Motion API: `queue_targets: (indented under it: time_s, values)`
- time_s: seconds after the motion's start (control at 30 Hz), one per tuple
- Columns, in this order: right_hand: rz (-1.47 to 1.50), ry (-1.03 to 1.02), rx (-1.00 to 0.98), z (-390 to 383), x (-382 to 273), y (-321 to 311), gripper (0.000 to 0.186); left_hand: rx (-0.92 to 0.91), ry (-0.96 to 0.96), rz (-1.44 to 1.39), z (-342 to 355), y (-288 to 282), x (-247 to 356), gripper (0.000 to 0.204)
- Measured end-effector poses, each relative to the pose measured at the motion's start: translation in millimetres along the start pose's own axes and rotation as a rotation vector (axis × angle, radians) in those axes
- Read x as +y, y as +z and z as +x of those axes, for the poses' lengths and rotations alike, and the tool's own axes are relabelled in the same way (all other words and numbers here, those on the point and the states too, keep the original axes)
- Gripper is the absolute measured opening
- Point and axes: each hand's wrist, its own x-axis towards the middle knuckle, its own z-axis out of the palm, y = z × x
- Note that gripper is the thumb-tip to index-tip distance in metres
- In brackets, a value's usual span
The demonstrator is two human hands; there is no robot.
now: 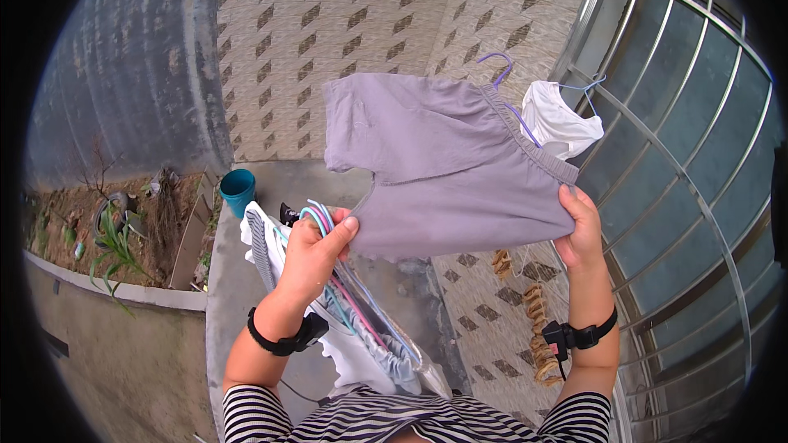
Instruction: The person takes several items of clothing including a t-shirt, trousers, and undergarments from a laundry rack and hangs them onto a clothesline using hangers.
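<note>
A pair of mauve-grey shorts (443, 164) with an elastic waistband is stretched sideways between my hands. My right hand (579, 230) pinches the end of the waistband. On the other side, my left hand (316, 258) grips the shorts by the leg's edge between thumb and fingers. The same hand also carries a bunch of hangers (316, 212), with pink, blue and teal ones among them. White and pale blue clothes (349, 357) hang from these, below my left wrist. A purple hanger (501, 68) rises behind the shorts' waistband; its lower part is hidden.
To the right, a white garment (566, 119) on a blue hanger hangs by the metal window bars (657, 135). A teal bucket (238, 189) stands at the left beside a planting bed (148, 238). Tan strung pieces (538, 328) hang near the patterned tiled wall (328, 41).
</note>
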Motion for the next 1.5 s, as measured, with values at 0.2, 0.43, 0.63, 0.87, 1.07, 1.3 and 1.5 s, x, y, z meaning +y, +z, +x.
queue_targets:
  time_s: [0.2, 0.43, 0.63, 0.87, 1.07, 1.3, 1.5]
  values:
    - [-0.704, -0.366, -0.014, -17, 45, -3, 0.036, 0.031, 0.053, -0.081, 3, -7, 2, 0.039]
    - [-1.290, -0.776, -0.164, -51, 110, 11, 0.023, -0.076, 0.048, -0.171, 19, 11, 6, 0.039]
    - [-1.331, -0.810, -0.435, -70, 155, 6, 0.030, -0.017, 0.116, -0.167, 32, 33, -1, 0.035]
    - [-0.946, -0.318, 0.107, 60, 31, -95, 0.058, 0.140, 0.093, -0.130, 53, 56, -9, 0.025]
    - [-0.297, -0.008, 0.460, 176, -59, -203, 0.038, 0.237, 0.169, -0.137, 64, 75, -21, 0.023]
    - [-0.104, -0.326, 0.443, 210, -55, -213, 0.026, 0.419, 0.224, -0.073, 72, 69, -32, 0.024]
    - [0.048, -0.480, 0.323, 185, -56, -214, 0.030, 0.584, 0.191, -0.036, 46, 42, -26, 0.026]
